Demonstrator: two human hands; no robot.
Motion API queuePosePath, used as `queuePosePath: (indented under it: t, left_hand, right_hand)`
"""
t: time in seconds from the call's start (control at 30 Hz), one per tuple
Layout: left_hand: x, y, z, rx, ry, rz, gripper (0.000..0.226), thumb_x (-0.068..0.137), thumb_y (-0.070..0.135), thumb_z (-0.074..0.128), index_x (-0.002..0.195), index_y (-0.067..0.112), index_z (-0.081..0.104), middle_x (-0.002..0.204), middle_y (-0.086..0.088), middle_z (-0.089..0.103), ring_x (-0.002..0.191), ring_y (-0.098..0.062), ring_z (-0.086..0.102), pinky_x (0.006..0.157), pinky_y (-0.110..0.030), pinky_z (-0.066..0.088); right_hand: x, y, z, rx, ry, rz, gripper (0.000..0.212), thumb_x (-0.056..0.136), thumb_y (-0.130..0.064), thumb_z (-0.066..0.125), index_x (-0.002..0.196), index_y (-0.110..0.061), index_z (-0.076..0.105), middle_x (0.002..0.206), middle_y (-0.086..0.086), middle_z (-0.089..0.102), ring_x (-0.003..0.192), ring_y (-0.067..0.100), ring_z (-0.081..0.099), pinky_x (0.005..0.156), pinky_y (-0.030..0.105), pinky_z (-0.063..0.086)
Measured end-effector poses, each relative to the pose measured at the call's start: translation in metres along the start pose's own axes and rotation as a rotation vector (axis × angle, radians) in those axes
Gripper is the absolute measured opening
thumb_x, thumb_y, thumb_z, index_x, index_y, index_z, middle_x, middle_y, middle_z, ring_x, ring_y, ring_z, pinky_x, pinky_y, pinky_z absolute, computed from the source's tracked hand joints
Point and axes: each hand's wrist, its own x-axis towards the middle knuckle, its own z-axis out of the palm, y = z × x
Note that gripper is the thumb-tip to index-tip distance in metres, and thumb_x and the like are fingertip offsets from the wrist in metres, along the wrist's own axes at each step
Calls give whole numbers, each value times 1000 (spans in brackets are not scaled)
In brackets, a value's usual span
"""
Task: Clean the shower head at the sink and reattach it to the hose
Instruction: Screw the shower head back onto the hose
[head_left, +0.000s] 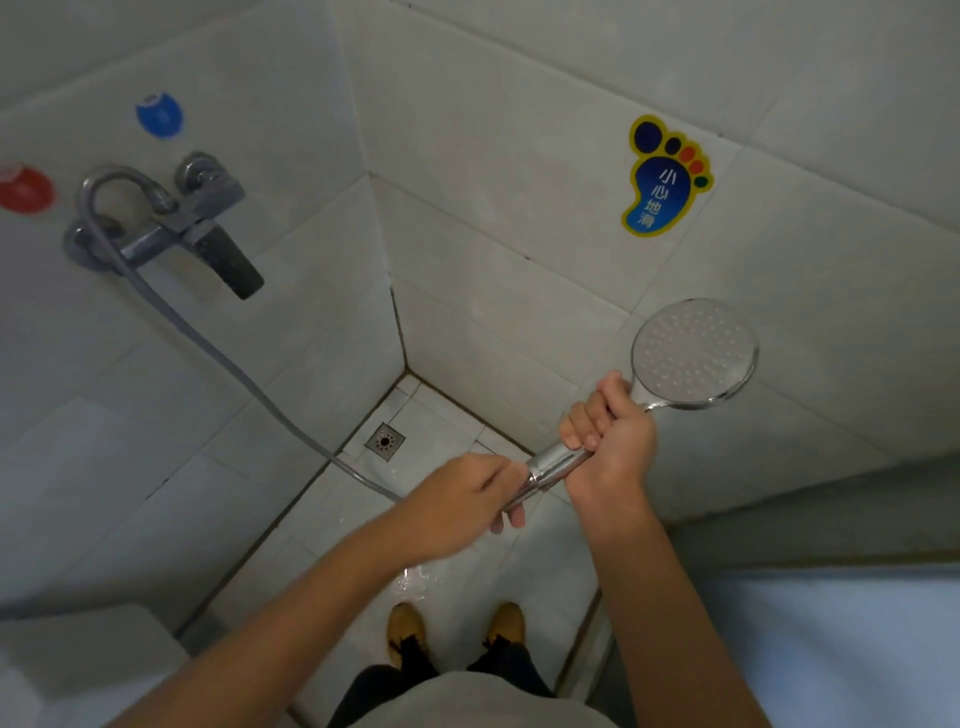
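Right hand (610, 434) is wrapped in a full fist around the handle of the shower head (693, 353), spray face tilted up toward the camera, out over the shower corner near the right wall. That grip looks like the anchor: it keeps the handle from turning.

Left hand (467, 496) pinches the chrome nut at the handle's base, where the hose (218, 348) comes in, fingers curled round it. My read: it's working the threaded joint. Can't tell from this whether it's loosening or tightening.

Hose runs from the joint in a slack line up and left to the wall tap (171, 223), so there's no pull on the connection.

Both forearms reach forward and converge, hands nearly touching along the handle's axis. Right wrist sits higher, left lower.

Floor drain (385, 441) is in the corner beyond the hands. Wet patch on the tiles by the shoes (457, 631), so slip risk. No sink in view.
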Motion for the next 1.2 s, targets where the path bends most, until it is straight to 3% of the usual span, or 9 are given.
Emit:
queuePosePath:
  t: [0.1,0.17,0.23,0.4,0.53,0.73,0.93,1.03,1.2]
  left_hand:
    - [7,2,-23,-331,-303,-128,48,105,36,32,114,4,67,88,-6,70,68,-11,62,72,-23,52]
    - [7,-2,-22,-360,-291,-132,47,104,37,37,108,3,69,80,-4,67,63,-12,57,67,-23,48]
    - [5,-2,-10,-252,-103,-99,37,102,33,45,97,9,71,69,3,63,58,-10,52,60,-22,45]
    - [0,-5,29,447,459,102,24,100,30,50,85,18,65,67,8,58,56,-6,46,54,-16,33]
    - [4,-15,40,547,598,198,9,90,19,67,81,17,66,63,3,60,58,-8,40,56,-21,30]
    - [4,-17,38,542,566,192,9,89,18,69,80,17,66,63,6,57,57,-6,37,50,-11,17]
    - [-1,-17,23,-41,373,99,27,101,25,47,87,15,68,72,1,66,59,-7,55,60,-22,46]
    - [-3,-17,17,-358,258,69,31,103,21,43,92,12,70,71,3,67,62,-9,57,61,-23,48]
    - [-8,-16,17,-252,227,40,33,102,28,43,89,15,70,80,0,72,69,-14,64,70,-29,52]
  right_hand:
    - [0,-2,3,50,-87,45,43,102,-22,48,60,-18,39,44,-7,25,32,6,22,33,21,24]
    - [0,-2,4,73,-76,52,44,102,-22,47,59,-18,37,43,-7,24,32,6,21,32,20,23]
    - [0,-1,3,59,6,24,42,101,-22,50,60,-18,38,45,-6,24,33,7,21,33,21,25]
    - [-1,1,7,45,203,-18,30,98,-19,55,69,-17,46,50,-5,27,37,9,23,34,23,27]
    - [-1,1,10,35,286,-43,32,96,-16,57,66,-16,46,48,-5,29,36,9,25,34,22,27]
    - [-1,4,9,-3,317,-16,30,94,-16,60,68,-16,46,51,-4,31,37,9,26,35,24,28]
    - [-9,1,14,-19,-53,24,18,99,-22,49,84,-12,52,59,-1,40,48,11,39,49,25,39]
    - [-20,7,12,-26,-264,136,24,98,-31,48,83,-13,53,62,1,46,55,15,46,60,30,44]
    - [-16,26,5,-100,-274,291,28,92,-30,60,69,-19,48,54,-4,38,44,9,35,44,23,36]
